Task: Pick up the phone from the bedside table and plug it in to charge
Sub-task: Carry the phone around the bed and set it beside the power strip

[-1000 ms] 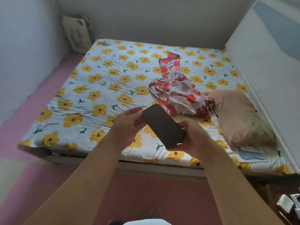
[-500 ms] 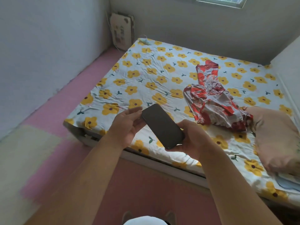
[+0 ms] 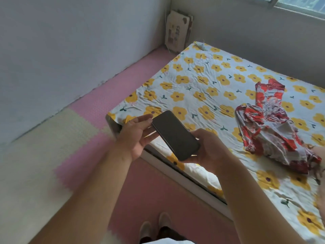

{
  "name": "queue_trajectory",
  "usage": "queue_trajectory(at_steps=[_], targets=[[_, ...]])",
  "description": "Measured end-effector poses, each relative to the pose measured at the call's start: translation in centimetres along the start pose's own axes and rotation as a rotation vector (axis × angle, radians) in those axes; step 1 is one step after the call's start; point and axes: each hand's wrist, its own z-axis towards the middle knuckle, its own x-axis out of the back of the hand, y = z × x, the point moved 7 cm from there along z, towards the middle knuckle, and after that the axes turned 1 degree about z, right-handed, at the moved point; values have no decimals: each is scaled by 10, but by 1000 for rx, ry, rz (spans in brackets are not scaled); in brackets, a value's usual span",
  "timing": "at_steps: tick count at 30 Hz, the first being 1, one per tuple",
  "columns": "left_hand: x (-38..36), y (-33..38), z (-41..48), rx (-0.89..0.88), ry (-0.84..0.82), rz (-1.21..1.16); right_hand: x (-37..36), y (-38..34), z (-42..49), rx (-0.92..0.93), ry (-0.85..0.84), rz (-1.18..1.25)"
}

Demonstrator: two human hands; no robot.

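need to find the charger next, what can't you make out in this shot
Head view only:
- Charger, cable, socket: none visible.
- Phone charging port: hidden by the right hand; its screen is dark.
- Left hand grip: only the fingertips meet the phone's top edge.
- Bed's right side: cut off by the frame edge.

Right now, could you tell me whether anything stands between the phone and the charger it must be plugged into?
I cannot say: no charger or socket shows in this view. The phone is held by the right hand, with the left hand at its far end.
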Motion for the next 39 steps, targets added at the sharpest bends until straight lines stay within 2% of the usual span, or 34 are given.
queue_trajectory(at_steps=[13,22,30,39], targets=[[49,40,-19,-185,218,-60,-61,-21,36,-66,-253,-84],[105,63,-59,-286,358,-117,-128,-7,41,-115,-409,-191],[191,101,-89,-325,454,-165,-222,24,51,-115,-449,-264],[303,171,-123,-357,474,-190,-353,64,50,-91,-466,-279]])
